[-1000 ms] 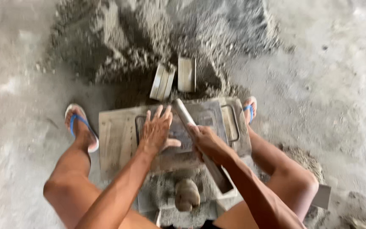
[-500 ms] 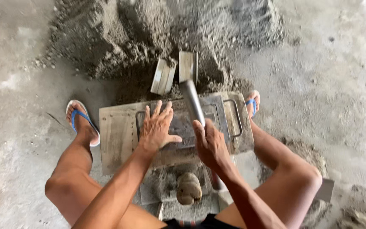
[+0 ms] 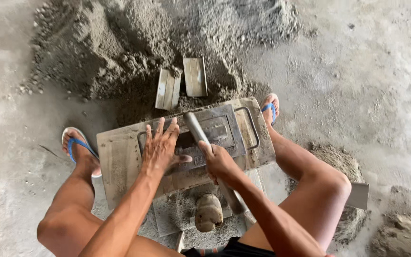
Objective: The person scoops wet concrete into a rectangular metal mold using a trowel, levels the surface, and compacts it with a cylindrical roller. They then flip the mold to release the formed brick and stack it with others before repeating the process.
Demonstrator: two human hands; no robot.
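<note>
A: Start at the left of the frame. What is there?

B: A foot in a blue flip-flop planted on the dusty concrete floor, the bent knee rising toward the lower left. Just right of it lies a flat grey slab, tilted slightly in the frame, with a darker metal mould frame sitting on it.

A: And the left hand?

B: The left hand comes up from the bottom centre on a nearly straight forearm. It lies palm down, fingers spread wide and flat on the left part of the mould, thumb pointing right. It presses on the mould and grips nothing.

A: The right hand?

B: The right hand sits just right of the left one, wrist bent, fingers curled tightly around a grey metal bar. The bar slants from the lower centre up and left across the mould's middle; its upper end lies over the mould.

A: What lies beyond?

B: Two small flat metal plates stand in the dark sand pile at the top centre. A rounded stone-like lump rests below the slab, between the legs. At the right, a second flip-flopped foot touches the slab's far corner.
</note>
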